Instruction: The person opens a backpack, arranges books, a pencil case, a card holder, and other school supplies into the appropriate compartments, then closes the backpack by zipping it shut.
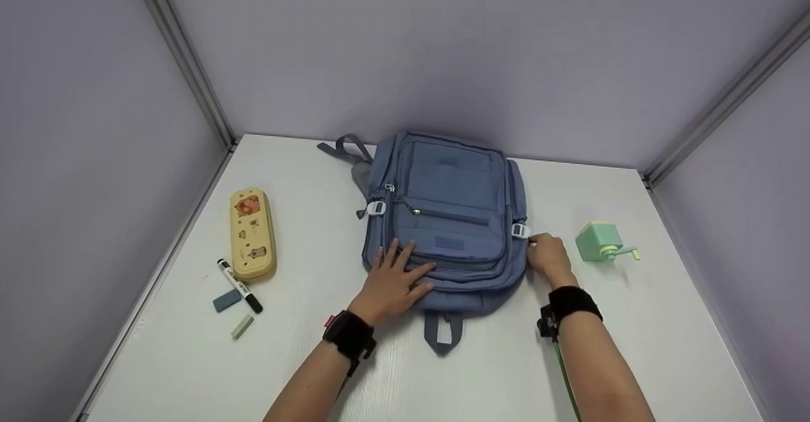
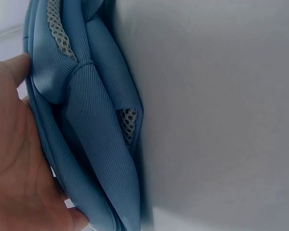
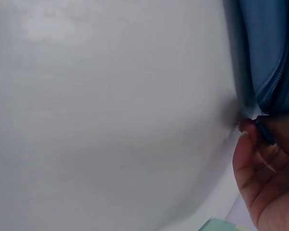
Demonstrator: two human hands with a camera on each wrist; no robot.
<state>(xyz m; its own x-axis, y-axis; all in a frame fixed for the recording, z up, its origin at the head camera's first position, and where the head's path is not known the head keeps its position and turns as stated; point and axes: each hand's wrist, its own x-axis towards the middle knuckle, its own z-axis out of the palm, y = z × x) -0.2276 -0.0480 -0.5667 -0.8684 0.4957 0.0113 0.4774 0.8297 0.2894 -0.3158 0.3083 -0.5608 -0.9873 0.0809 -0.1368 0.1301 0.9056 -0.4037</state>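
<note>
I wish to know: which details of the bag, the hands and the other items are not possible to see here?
- Head view: the inside of the backpack, hidden by its outer cloth.
- Head view: any words on its patch or the marker, too small.
- Left wrist view: part of the left hand, cut off by the left edge.
- Right wrist view: most of the sharpener, cut off by the bottom edge.

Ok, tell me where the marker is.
In the head view, the marker lies on the left, beside the blue block and the near end of the yellow pencil case.
</note>
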